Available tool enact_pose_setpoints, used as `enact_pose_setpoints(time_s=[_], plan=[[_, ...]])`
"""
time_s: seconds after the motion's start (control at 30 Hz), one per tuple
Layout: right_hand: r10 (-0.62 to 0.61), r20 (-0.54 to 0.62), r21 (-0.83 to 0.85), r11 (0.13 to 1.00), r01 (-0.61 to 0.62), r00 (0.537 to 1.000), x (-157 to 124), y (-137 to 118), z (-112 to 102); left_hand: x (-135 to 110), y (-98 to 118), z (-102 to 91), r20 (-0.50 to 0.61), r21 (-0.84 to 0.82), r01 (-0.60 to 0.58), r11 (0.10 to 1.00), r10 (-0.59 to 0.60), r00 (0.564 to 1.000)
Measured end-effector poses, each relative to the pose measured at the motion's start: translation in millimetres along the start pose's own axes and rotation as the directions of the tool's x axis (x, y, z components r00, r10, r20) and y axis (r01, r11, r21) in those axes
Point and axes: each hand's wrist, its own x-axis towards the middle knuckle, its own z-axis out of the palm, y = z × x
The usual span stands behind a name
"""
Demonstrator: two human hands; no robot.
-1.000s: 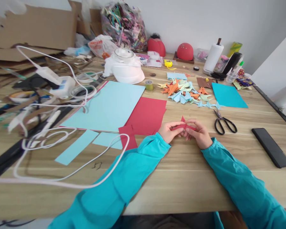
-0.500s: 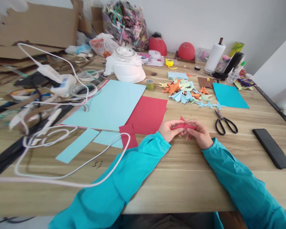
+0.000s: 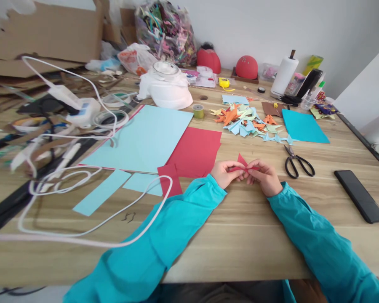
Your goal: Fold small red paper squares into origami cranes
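Both my hands meet just above the wooden table, pinching a small folded piece of red paper. My left hand grips its left end with closed fingers. My right hand pinches the right end, and a red point sticks up between the two. Teal sleeves cover both arms. A red paper sheet lies just left of my hands, with a large light blue sheet beyond it.
Black scissors and a dark phone lie to the right. A pile of folded paper shapes and a teal sheet sit farther back. White cables, tape rolls and cardboard crowd the left side. A paper towel roll stands at the back.
The red paper has been squeezed narrower between my fingers, and its point now stands up more clearly. My hands stay in the same spot.
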Motion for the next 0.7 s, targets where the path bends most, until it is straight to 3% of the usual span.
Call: enact_pose_setpoints(time_s=[0.37,0.7], plan=[[-0.005,0.031,-0.013,1.000,0.005,1.000,-1.7,0.9,-1.0,0.2,0.6,0.3,-0.081,0.016,0.002,1.000,-0.001,0.997],[0.006,-0.023,-0.033,0.999,-0.007,1.000,-0.3,0.1,3.4,-1.8,1.6,2.1,-0.105,0.118,-0.101,0.988,0.113,0.988]])
